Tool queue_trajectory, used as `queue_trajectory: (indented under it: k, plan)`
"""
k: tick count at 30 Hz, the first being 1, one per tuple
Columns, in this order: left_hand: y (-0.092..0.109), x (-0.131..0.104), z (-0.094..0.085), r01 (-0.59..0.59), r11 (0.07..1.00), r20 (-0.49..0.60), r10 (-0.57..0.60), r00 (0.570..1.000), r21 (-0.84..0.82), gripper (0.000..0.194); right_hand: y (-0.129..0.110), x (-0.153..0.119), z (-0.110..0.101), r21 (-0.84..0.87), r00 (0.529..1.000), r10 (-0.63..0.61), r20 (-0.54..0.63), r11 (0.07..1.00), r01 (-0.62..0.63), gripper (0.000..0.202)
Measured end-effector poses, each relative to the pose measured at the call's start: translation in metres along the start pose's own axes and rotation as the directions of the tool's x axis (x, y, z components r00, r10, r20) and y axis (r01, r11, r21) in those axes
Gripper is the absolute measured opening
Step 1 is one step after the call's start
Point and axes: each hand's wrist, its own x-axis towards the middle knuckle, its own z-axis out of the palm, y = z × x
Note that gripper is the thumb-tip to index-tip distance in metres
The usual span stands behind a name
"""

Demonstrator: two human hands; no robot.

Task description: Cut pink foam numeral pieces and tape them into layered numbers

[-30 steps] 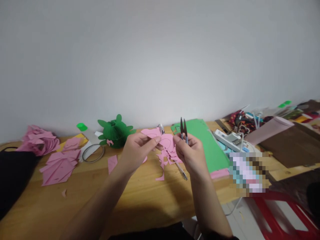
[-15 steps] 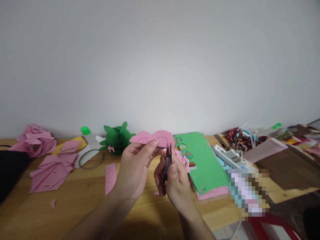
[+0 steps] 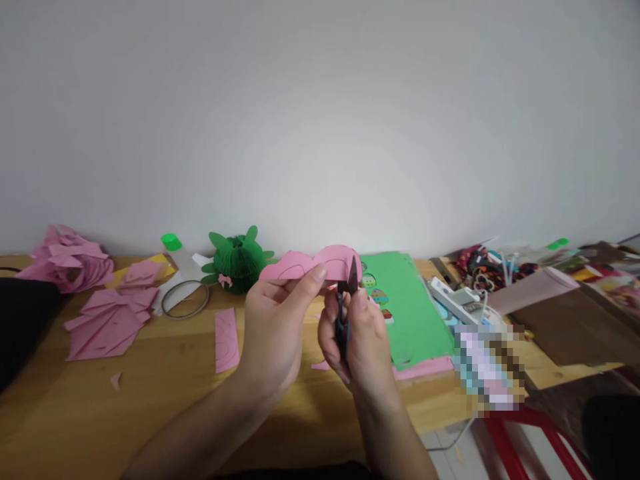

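A strip of pink paper [image 3: 335, 257] with rounded, scalloped upper edges and drawn curved lines is pinched between the thumb and fingers of my left hand [image 3: 277, 320]. My right hand [image 3: 365, 340] grips dark-handled scissors [image 3: 353, 275], blades pointing up at the paper's right end. One blade passes in front of the paper; whether the edges bite into it I cannot tell. Below lies a pink offcut [image 3: 320, 366], partly behind my right hand. Left of my left wrist, a pink rectangle [image 3: 227, 340] with drawn curves rests on the wooden table [image 3: 185, 413].
Behind my left hand stands a green honeycomb-paper figure [image 3: 237, 263]. A tape roll [image 3: 185, 299], folded pink paper [image 3: 110, 320] and a pink paper bundle [image 3: 70, 260] lie leftward. To the right are green sheets [image 3: 420, 320], a white power strip [image 3: 457, 300] and brown card [image 3: 575, 327].
Both hands, with the paper and scissors, have shifted slightly right in view. The scissors now stand at the paper's right end with the blades a little apart. The view has tilted slightly.
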Motion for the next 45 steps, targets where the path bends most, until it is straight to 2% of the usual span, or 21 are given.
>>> queue_trajectory:
  k: [11, 20, 37, 45]
  plan:
    - [-0.002, -0.0021, 0.0005, -0.029, 1.0, 0.014, 0.029, 0.999, 0.008, 0.024, -0.0004, 0.0012, 0.0022, 0.048, 0.999, -0.05, 0.015, 0.998, 0.05, 0.047]
    - [0.0004, -0.0031, -0.0002, -0.003, 1.0, 0.019, 0.003, 1.0, 0.028, 0.026, -0.0013, 0.0005, 0.0023, 0.004, 0.999, -0.047, -0.005, 0.999, 0.047, 0.05]
    - [-0.0001, -0.0028, -0.0008, 0.015, 0.999, 0.04, -0.014, 0.999, -0.039, 0.019, -0.0008, -0.0002, 0.0015, 0.053, 0.999, -0.05, 0.012, 0.997, 0.049, 0.047]
    - [0.0002, -0.0029, 0.0005, 0.011, 1.0, 0.04, -0.01, 0.999, -0.027, 0.017, 0.0023, -0.0002, -0.0005, 0.009, 1.0, -0.031, 0.0, 0.999, 0.031, 0.049]
